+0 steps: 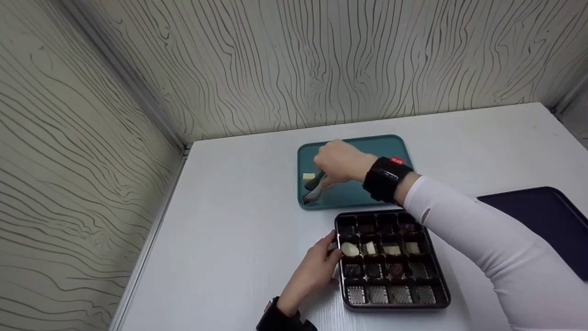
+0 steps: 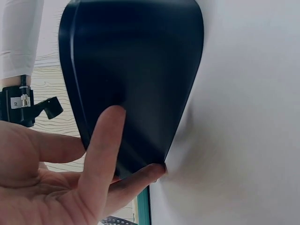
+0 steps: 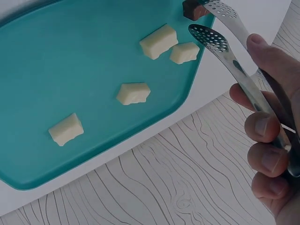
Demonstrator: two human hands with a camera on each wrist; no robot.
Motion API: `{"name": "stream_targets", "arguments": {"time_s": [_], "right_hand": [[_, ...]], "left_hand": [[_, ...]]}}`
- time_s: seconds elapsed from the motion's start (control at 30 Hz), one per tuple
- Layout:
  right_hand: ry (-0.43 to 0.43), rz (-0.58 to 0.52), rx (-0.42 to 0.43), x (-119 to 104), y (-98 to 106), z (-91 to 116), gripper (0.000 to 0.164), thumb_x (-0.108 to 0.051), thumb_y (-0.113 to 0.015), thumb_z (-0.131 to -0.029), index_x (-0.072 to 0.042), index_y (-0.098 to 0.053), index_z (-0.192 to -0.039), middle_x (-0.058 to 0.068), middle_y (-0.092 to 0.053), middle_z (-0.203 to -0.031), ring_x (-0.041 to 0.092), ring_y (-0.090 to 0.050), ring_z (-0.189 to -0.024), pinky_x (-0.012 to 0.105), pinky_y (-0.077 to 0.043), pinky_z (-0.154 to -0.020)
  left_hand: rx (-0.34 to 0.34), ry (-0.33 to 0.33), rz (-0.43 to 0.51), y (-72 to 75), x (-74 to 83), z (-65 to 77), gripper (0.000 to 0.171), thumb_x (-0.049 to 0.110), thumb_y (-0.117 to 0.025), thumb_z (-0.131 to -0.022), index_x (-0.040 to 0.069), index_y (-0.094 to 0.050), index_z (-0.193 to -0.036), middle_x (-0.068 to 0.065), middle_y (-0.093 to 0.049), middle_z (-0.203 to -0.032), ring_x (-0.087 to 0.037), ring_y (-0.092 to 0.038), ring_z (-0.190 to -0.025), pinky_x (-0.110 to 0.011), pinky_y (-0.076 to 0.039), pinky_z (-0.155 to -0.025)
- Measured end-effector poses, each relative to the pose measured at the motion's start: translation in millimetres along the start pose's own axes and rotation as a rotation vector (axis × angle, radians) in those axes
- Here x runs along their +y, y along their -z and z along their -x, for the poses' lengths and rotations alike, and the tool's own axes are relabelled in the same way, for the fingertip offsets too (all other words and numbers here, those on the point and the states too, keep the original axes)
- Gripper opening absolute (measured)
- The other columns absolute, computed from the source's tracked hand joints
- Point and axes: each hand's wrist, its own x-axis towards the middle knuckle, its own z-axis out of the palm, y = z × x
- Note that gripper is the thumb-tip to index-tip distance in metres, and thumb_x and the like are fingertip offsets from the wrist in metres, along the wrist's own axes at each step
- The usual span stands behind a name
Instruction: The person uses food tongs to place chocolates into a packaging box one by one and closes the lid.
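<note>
Low in the head view, a bare left hand (image 1: 312, 269) rests against the left side of a black box with square compartments (image 1: 397, 307) on a white bench (image 1: 229, 230); its grip is spread, fingers nearly straight along the dark wall. Cream pieces (image 1: 350, 249) fill the box's second row from the top, with dark pieces in the rows just above and below. At the right edge lies a dark navy tray (image 1: 542, 225), partly hidden by a white sleeve (image 1: 491, 248). Near the centre, the right hand (image 1: 342, 161) has its grip curled round perforated metal tongs (image 3: 251, 93), their tips apart over the left end of a teal rectangular tray (image 1: 381, 147). A brown block (image 3: 194, 9) sits by the tips; whether they touch it I cannot tell. Four cream blocks (image 3: 133, 93) lie on that tray in the right wrist view, two close together at upper centre. A wood-grain-patterned wall (image 1: 298, 59) fills the top of the head view.
</note>
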Motion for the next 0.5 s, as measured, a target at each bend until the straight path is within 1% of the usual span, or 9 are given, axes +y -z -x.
{"name": "stream_targets", "arguments": {"time_s": [0.07, 0.17, 0.27, 0.4, 0.5], "right_hand": [[-0.001, -0.005, -0.001, -1.3, -1.8, -2.2, 0.046, -0.047, -0.084, -0.087, -0.013, -0.061, -0.067, 0.003, -0.061, -0.064, 0.016, -0.046, -0.058, 0.028, -0.033, -0.058], [-0.009, -0.009, -0.004, -3.2, -4.3, -4.8, 0.044, -0.045, -0.082, -0.089, -0.013, -0.061, -0.067, 0.001, -0.057, -0.063, 0.015, -0.045, -0.058, 0.027, -0.032, -0.058], [-0.020, -0.025, 0.000, -4.7, -7.2, -5.9, 0.045, -0.042, -0.081, -0.091, -0.014, -0.057, -0.066, 0.000, -0.050, -0.060, 0.015, -0.042, -0.057, 0.028, -0.031, -0.058], [-0.031, -0.053, 0.026, -4.9, -10.3, -4.3, 0.052, -0.039, -0.081, -0.091, -0.016, -0.045, -0.062, -0.003, -0.037, -0.057, 0.014, -0.036, -0.056, 0.028, -0.026, -0.059], [-0.046, -0.089, 0.042, -2.7, -9.4, 0.6, 0.061, -0.039, -0.081, -0.092, -0.018, -0.033, -0.061, -0.005, -0.024, -0.058, 0.013, -0.026, -0.056, 0.028, -0.021, -0.059]], "left_hand": [[0.003, -0.001, 0.003, 0.6, -0.4, 0.2, 0.058, 0.017, -0.052, -0.108, -0.011, -0.039, -0.156, -0.033, -0.050, -0.156, -0.046, -0.050, -0.147, -0.057, -0.043, -0.122], [0.005, -0.006, -0.005, 0.9, -1.1, 0.7, 0.058, 0.017, -0.052, -0.107, -0.011, -0.040, -0.156, -0.033, -0.050, -0.156, -0.046, -0.050, -0.147, -0.057, -0.043, -0.123], [0.000, 0.002, -0.001, 0.5, -1.7, 1.2, 0.058, 0.018, -0.052, -0.108, -0.011, -0.039, -0.156, -0.032, -0.050, -0.156, -0.046, -0.049, -0.147, -0.057, -0.042, -0.124], [0.000, 0.006, -0.005, -0.1, -1.6, 0.5, 0.058, 0.018, -0.052, -0.108, -0.010, -0.039, -0.156, -0.032, -0.050, -0.156, -0.046, -0.049, -0.148, -0.058, -0.041, -0.124], [0.004, 0.002, -0.012, -0.4, -1.2, -1.3, 0.058, 0.019, -0.053, -0.108, -0.010, -0.040, -0.156, -0.032, -0.051, -0.156, -0.046, -0.049, -0.148, -0.058, -0.041, -0.124]]}}
